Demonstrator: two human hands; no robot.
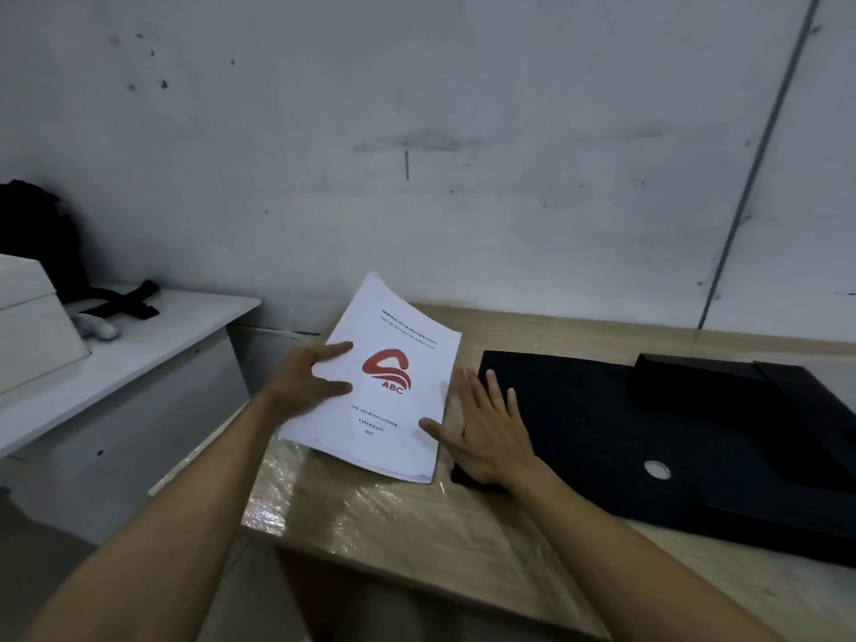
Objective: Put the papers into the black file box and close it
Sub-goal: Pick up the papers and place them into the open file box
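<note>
A stack of white papers (393, 410) with a red "ABC" logo on the top sheet lies at the left end of the wooden table, its far end lifted off the surface. My left hand (308, 384) grips the stack's left edge, thumb on top. My right hand (491, 433) lies flat with fingers spread, its thumb on the stack's lower right corner and its fingers over the left edge of the black file box (602, 437). The box lies flat to the right of the papers, with a white ring on its cover and a black flap (722, 386) folded at its far right.
The wooden table (417, 539) is covered in clear plastic wrap near its front left corner. A lower white cabinet (153, 354) stands to the left, carrying a white box (32, 326), a black bag and a black strap. A grey wall runs close behind.
</note>
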